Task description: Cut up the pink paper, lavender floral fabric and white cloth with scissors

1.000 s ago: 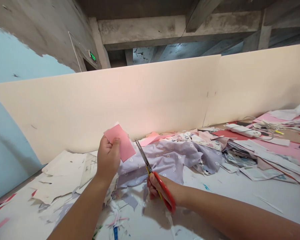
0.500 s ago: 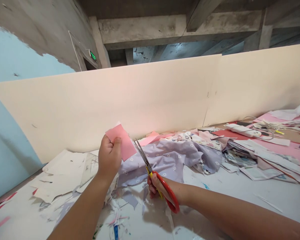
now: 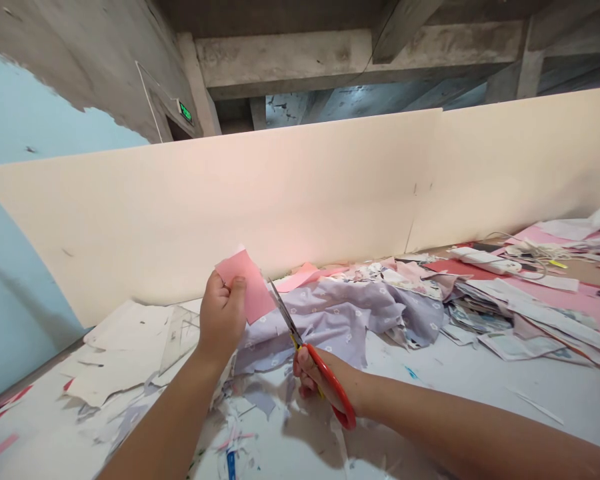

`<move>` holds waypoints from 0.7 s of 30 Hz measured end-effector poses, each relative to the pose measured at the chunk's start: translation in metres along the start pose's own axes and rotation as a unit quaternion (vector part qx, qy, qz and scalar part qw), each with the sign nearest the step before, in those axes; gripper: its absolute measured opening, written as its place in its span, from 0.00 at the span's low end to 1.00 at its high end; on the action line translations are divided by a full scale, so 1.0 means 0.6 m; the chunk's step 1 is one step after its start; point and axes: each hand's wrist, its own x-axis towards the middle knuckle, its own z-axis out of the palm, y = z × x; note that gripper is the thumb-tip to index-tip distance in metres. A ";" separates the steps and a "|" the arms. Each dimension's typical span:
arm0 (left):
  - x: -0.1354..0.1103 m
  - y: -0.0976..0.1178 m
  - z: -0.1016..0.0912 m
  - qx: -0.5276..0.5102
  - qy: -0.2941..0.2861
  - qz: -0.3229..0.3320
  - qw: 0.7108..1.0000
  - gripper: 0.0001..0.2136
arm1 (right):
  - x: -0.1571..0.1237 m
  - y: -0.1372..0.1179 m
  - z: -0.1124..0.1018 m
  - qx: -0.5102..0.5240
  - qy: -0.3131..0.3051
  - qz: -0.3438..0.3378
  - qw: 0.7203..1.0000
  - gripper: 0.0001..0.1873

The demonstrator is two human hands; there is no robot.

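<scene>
My left hand (image 3: pixel 221 319) is closed on a small pink paper piece (image 3: pixel 249 282), holding it upright above the table. My right hand (image 3: pixel 316 381) grips red-handled scissors (image 3: pixel 307 353) by their loops. The blades point up and left, and their tips reach the right edge of the pink piece. Behind both hands lies a crumpled lilac cloth with white flowers (image 3: pixel 340 315).
White paper sheets (image 3: pixel 125 347) and scraps litter the white table (image 3: pixel 480 393). Printed cuttings and pink sheets (image 3: pixel 545 313) pile up at the right, with a white power strip and cables (image 3: pixel 485 260). A cream board wall (image 3: pixel 290 193) closes the far side.
The pink piece and my left hand have shifted slightly right and down. The scissors have moved a little closer to its edge, blades nearly together.
</scene>
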 end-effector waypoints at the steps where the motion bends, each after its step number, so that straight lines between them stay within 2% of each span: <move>1: 0.000 0.000 0.000 0.001 -0.001 -0.001 1.000 0.10 | 0.001 0.000 0.001 0.004 0.005 0.002 1.000 0.35; 8: 0.002 0.002 -0.007 0.025 0.019 -0.005 0.999 0.12 | 0.004 0.002 0.007 0.055 0.044 0.024 0.997 0.34; 21: -0.001 0.000 -0.002 0.016 0.012 0.000 1.000 0.11 | 0.002 -0.009 0.008 0.049 0.041 0.015 0.998 0.37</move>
